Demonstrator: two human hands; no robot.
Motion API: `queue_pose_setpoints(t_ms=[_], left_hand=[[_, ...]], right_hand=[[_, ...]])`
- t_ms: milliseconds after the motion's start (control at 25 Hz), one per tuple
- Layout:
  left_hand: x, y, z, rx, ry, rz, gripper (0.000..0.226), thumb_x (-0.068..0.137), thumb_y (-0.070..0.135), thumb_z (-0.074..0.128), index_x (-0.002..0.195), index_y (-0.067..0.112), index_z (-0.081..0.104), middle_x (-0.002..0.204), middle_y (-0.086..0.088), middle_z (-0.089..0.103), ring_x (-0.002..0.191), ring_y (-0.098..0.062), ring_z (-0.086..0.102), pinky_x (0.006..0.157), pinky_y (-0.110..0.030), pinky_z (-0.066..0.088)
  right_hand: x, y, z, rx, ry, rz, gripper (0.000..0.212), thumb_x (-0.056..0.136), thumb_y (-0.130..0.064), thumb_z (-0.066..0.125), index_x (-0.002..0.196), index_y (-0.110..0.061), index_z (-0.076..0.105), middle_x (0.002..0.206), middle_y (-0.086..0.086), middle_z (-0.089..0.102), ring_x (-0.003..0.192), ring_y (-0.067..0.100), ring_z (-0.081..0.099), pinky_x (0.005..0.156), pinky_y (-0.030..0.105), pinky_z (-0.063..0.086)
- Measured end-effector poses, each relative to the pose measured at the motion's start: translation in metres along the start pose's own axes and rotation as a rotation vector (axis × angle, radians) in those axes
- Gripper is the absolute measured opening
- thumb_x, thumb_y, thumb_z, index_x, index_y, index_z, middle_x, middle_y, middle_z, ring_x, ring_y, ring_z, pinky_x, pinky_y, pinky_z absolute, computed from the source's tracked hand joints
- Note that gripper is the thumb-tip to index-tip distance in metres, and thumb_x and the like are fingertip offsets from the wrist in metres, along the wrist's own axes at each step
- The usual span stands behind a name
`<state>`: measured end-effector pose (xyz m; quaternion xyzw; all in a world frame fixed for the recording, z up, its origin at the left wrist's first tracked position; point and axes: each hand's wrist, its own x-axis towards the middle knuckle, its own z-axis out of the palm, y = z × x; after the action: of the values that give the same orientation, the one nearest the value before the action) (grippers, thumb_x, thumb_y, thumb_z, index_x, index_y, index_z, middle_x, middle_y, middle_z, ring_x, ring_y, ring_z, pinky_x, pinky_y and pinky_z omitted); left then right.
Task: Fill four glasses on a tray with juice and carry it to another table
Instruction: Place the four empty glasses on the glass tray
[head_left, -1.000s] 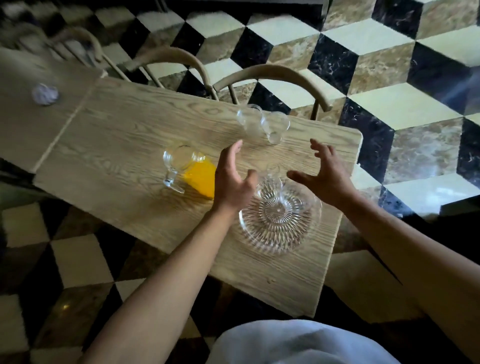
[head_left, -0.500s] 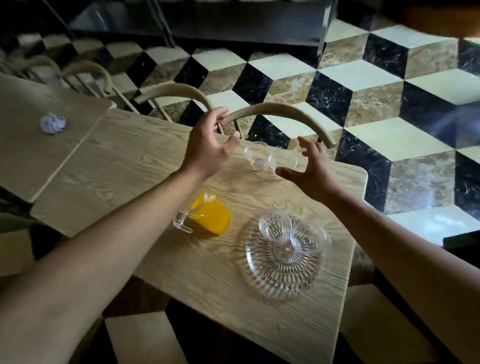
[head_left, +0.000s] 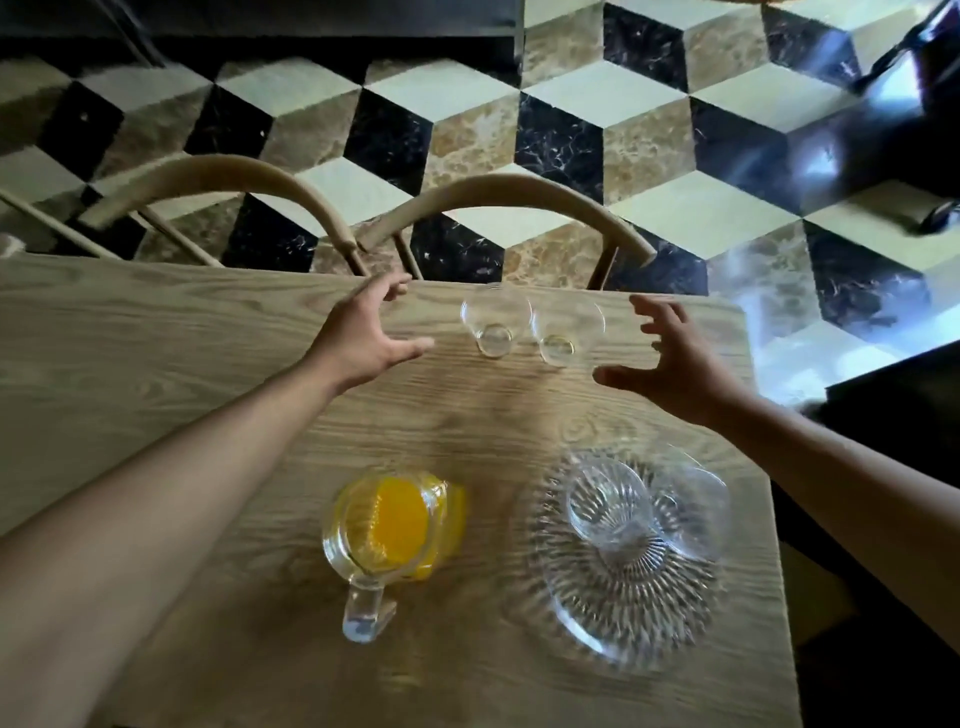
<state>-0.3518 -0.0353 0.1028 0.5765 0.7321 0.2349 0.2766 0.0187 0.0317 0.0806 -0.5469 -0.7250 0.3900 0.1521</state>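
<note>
Two empty clear glasses (head_left: 496, 319) (head_left: 566, 327) stand side by side near the table's far edge. My left hand (head_left: 371, 330) hovers just left of them, fingers spread, holding nothing. My right hand (head_left: 675, 358) hovers just right of them, fingers spread, also empty. Nearer me lies a round ribbed glass tray (head_left: 613, 618) with two empty glasses (head_left: 608, 501) (head_left: 693, 512) standing on it. A glass pitcher (head_left: 395, 525) of orange juice stands left of the tray, handle toward me.
The wooden table (head_left: 156, 364) ends at the right just past the tray. Two curved wooden chair backs (head_left: 208, 179) (head_left: 509, 195) stand against its far edge. Beyond lies a cube-patterned tile floor (head_left: 649, 130).
Both hands have spread apart and now flank the two far glasses; the left hand has come down from the chair back. The camera has tilted more steeply over the table.
</note>
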Motion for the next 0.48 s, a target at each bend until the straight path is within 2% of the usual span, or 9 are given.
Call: queue_pose_setpoints(t_ms=[80, 120, 240, 280, 360, 400, 480], left_hand=[[0.012, -0.025, 0.025, -0.079, -0.024, -0.033, 0.087, 0.073, 0.024, 0.096, 0.148, 0.019, 0.053, 0.141, -0.001, 0.062, 0.134, -0.015, 0.056, 0.107, -0.037, 0.052], [0.018, -0.035, 0.036, -0.113, -0.043, -0.039, 0.089, 0.073, 0.022, 0.097, 0.15, 0.017, 0.052, 0.143, -0.001, 0.06, 0.136, -0.014, 0.055, 0.107, -0.037, 0.052], [0.033, -0.057, 0.061, -0.103, -0.16, -0.034, 0.094, 0.073, 0.021, 0.096, 0.154, 0.015, 0.048, 0.15, -0.003, 0.058, 0.137, -0.013, 0.053, 0.111, -0.034, 0.048], [0.039, -0.061, 0.069, -0.087, -0.185, -0.027, 0.095, 0.072, 0.022, 0.097, 0.154, 0.015, 0.048, 0.151, -0.002, 0.058, 0.136, -0.013, 0.053, 0.109, -0.029, 0.045], [0.049, -0.063, 0.082, -0.083, -0.196, 0.004, 0.097, 0.07, 0.024, 0.098, 0.153, 0.016, 0.049, 0.148, 0.001, 0.059, 0.134, -0.014, 0.055, 0.104, -0.021, 0.04], [0.054, -0.062, 0.087, -0.09, -0.193, 0.026, 0.098, 0.068, 0.024, 0.099, 0.152, 0.016, 0.05, 0.144, 0.004, 0.059, 0.132, -0.014, 0.055, 0.103, -0.02, 0.039], [0.058, -0.058, 0.094, -0.114, -0.183, 0.047, 0.098, 0.065, 0.026, 0.1, 0.151, 0.018, 0.053, 0.136, 0.011, 0.057, 0.129, -0.013, 0.055, 0.104, -0.02, 0.041]], right_hand=[[0.008, 0.029, 0.006, -0.005, -0.038, 0.042, 0.125, 0.048, -0.067, 0.082, 0.154, -0.018, 0.036, 0.146, 0.005, 0.042, 0.123, 0.022, 0.054, 0.101, 0.042, 0.051], [0.014, 0.042, 0.01, 0.0, -0.062, 0.052, 0.123, 0.05, -0.059, 0.087, 0.154, -0.019, 0.036, 0.143, 0.001, 0.042, 0.119, 0.022, 0.055, 0.097, 0.041, 0.053], [0.029, 0.063, 0.025, -0.009, -0.144, 0.019, 0.105, 0.061, -0.018, 0.097, 0.15, -0.023, 0.042, 0.135, -0.005, 0.044, 0.111, 0.025, 0.059, 0.087, 0.043, 0.057], [0.034, 0.068, 0.031, -0.02, -0.157, -0.007, 0.098, 0.062, -0.012, 0.095, 0.144, -0.032, 0.046, 0.133, -0.006, 0.047, 0.109, 0.025, 0.061, 0.083, 0.043, 0.058], [0.045, 0.071, 0.041, -0.009, -0.134, -0.056, 0.091, 0.061, -0.015, 0.094, 0.125, -0.059, 0.047, 0.129, -0.008, 0.054, 0.101, 0.019, 0.065, 0.074, 0.038, 0.058], [0.05, 0.071, 0.044, 0.021, -0.112, -0.061, 0.087, 0.059, -0.02, 0.094, 0.118, -0.065, 0.047, 0.128, -0.009, 0.057, 0.098, 0.016, 0.066, 0.071, 0.037, 0.057], [0.06, 0.069, 0.049, 0.09, -0.077, -0.054, 0.086, 0.057, -0.022, 0.094, 0.122, -0.058, 0.049, 0.131, -0.008, 0.059, 0.094, 0.01, 0.064, 0.067, 0.034, 0.055]])
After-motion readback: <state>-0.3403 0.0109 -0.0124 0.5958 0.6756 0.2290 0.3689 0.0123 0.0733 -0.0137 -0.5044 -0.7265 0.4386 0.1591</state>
